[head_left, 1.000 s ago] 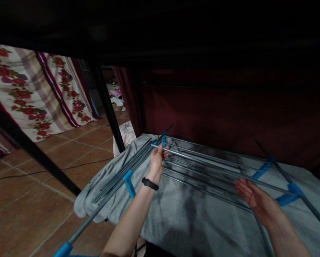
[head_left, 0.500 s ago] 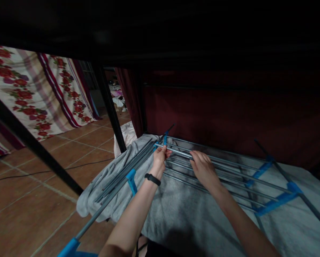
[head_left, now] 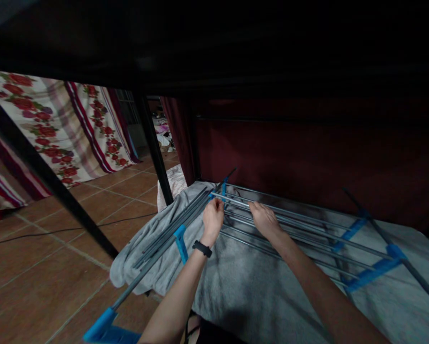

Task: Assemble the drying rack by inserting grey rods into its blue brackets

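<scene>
While the right hand wraps over a slim silver-grey metal tube in the head view, the left hand curls its fingers beside the tube's left end; whether they pinch it, I cannot tell. The tube runs above a grey fleece blanket to a blue plastic bracket toward the blanket's right edge. Dark grey metal rods lie along its left edge.

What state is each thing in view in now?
Left hand: fingers bent beside held rod; grip unclear
Right hand: fingers closed on held rod
Held rod: straight; left end's seating unclear
Blue bracket at right: joined to rods
Wristband: fastened
Side rods: lying alongside each other
Blanket: rumpled at left
Floral cloth: hanging
Cable: lying uncoiled
</scene>
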### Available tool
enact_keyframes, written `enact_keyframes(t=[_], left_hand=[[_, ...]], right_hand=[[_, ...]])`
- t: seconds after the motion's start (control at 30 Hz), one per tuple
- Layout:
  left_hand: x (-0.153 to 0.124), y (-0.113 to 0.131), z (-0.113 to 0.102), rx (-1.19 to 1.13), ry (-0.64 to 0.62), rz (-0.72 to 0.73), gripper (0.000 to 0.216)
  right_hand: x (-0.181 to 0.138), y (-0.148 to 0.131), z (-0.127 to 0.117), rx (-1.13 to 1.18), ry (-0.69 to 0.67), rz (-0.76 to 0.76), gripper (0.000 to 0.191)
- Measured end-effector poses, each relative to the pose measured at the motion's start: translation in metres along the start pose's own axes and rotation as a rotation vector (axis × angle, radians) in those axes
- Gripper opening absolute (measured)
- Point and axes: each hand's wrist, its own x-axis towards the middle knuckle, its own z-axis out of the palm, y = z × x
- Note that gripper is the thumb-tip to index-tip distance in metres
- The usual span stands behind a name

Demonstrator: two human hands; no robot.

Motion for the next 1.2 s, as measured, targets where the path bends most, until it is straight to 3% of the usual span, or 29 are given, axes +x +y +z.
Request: enact_keyframes(t=[0.07,0.13,0.27,0.4,0.67,0.97,1.2], left_hand=[[-0.004,0.006,-0.007,0.417,0.076,0.212,0.020],[-0.003,0.012,-0.012,0.753,0.114,0.331,0.037],[0.008,0.021,-0.013,1.049,0.058,0.293,0.048],[0.018,0.025,-0.010,1.094,-0.020,0.191,0.047],[0.023,0.022,-0.009,1.085,-0.042,0.173,0.047],[0.025,0.019,-0.007,1.089,-0.051,0.188,0.046],[0.027,0.017,-0.006,1.067,-0.050,0.184,0.042]], right_hand=[[-0.001,-0.002,-0.003,-0.003,-0.033,0.006,0.059],[-0.001,-0.003,-0.005,-0.004,-0.048,0.006,0.059],[-0.002,-0.004,-0.006,-0.005,-0.058,0.013,0.061],[-0.002,-0.004,-0.006,-0.001,-0.052,0.013,0.060],[0.007,-0.010,-0.013,0.014,-0.092,0.010,0.048],[0.058,-0.060,-0.015,0.075,-0.082,-0.170,0.057],[0.092,-0.089,-0.013,0.091,-0.108,-0.197,0.059]])
